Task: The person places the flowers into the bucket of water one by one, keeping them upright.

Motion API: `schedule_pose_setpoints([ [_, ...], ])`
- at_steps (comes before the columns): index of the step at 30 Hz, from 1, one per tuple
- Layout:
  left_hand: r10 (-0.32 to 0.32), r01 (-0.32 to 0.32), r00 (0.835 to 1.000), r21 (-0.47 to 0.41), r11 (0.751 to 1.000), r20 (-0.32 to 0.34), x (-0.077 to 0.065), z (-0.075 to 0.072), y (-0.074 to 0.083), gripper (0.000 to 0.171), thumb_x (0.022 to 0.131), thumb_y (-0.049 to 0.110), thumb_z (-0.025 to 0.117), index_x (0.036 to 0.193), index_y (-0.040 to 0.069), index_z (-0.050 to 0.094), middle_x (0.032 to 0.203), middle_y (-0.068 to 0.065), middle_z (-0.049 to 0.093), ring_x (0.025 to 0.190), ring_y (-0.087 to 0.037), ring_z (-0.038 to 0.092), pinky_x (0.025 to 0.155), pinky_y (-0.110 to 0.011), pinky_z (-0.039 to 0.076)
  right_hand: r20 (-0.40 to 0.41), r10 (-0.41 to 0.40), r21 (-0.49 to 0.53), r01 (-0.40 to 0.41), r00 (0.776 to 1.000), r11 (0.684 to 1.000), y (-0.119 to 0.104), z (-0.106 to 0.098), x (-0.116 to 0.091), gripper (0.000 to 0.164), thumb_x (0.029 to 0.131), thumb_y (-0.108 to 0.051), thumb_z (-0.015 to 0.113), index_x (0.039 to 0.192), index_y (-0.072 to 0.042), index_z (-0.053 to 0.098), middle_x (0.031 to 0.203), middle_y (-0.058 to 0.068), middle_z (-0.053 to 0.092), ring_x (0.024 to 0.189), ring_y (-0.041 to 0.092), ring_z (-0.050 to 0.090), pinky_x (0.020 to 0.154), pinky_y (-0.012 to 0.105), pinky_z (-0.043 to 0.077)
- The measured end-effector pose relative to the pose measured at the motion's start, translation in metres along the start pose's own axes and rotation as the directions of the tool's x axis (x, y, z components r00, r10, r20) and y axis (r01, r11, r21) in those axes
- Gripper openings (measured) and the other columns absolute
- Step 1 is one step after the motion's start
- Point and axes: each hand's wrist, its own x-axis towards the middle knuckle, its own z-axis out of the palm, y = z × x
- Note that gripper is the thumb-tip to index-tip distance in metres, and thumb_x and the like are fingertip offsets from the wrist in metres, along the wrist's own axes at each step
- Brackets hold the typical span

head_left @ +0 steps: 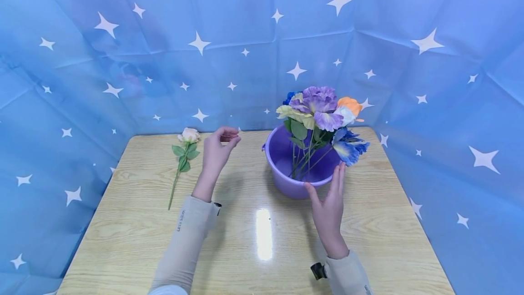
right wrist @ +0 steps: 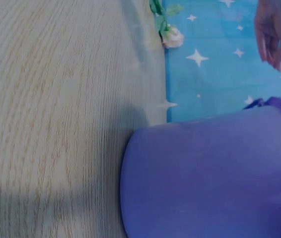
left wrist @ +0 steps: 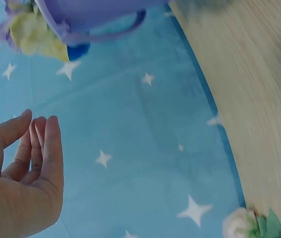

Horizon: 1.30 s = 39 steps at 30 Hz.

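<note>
A purple bucket (head_left: 288,188) stands on the table, right of the middle, with several artificial flowers leaning in it. Among them are a large purple bloom (head_left: 319,104), an orange one (head_left: 350,106) and a blue one (head_left: 348,145) hanging over the rim. My right hand (head_left: 329,208) is at the bucket's near side, its extended fingers and thumb at the rim. Raised between the bucket and a pale pink rose (head_left: 189,135), my left hand (head_left: 219,149) holds nothing; its fingers are bent softly, the thumb close to them in the left wrist view.
The rose lies on the left of the wooden table (head_left: 135,240), its stem (head_left: 173,189) towards the near edge. A blue curtain (head_left: 237,17) with white stars hangs behind the table and along both sides. The bucket's handle (left wrist: 115,34) hangs at its side.
</note>
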Motion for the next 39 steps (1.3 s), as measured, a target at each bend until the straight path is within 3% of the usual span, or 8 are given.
schedule_pose_setpoints([
  [8,-0.074,0.073,0.995,-0.005,0.997,-0.07,0.004,-0.032,-0.025,0.021,0.092,0.013,0.072,0.11,0.003,0.07,0.103,-0.017,0.073,0.092,-0.026,0.07,0.07,-0.012,0.054,0.009,0.009,0.001,-0.009,1.0,1.0,-0.001,-0.001,0.0,0.093,0.092,-0.027,0.073,0.159,-0.002,0.014,0.17,0.004,0.002,0.157,0.027,0.007,0.125,0.054,0.016],
  [18,-0.162,0.167,0.972,0.013,0.986,-0.171,0.003,-0.063,-0.064,0.02,0.092,0.011,0.072,0.108,0.0,0.07,0.103,-0.018,0.071,0.077,0.003,0.057,0.068,-0.005,0.049,0.007,0.0,0.005,0.0,1.0,1.0,0.0,-0.001,0.0,0.093,0.092,-0.026,0.073,0.159,-0.002,0.014,0.17,0.004,0.003,0.157,0.027,0.007,0.125,0.053,0.016],
  [32,-0.298,0.329,0.926,0.106,0.938,-0.234,-0.013,-0.096,-0.114,0.025,0.095,0.019,0.067,0.114,0.003,0.069,0.11,-0.015,0.07,0.082,-0.001,0.056,0.068,-0.009,0.046,-0.001,-0.002,0.001,0.002,1.0,1.0,0.001,0.0,0.0,0.093,0.091,-0.024,0.074,0.158,-0.002,0.014,0.17,0.004,0.003,0.157,0.028,0.007,0.125,0.054,0.016],
  [39,-0.393,0.421,0.895,0.107,0.901,-0.211,-0.02,-0.105,-0.141,0.028,0.095,0.022,0.066,0.117,0.005,0.068,0.112,-0.013,0.068,0.08,0.0,0.056,0.066,-0.01,0.047,0.005,0.0,0.005,0.0,1.0,1.0,0.001,0.0,0.0,0.093,0.091,-0.026,0.073,0.158,-0.001,0.014,0.17,0.004,0.003,0.157,0.028,0.007,0.125,0.054,0.016],
])
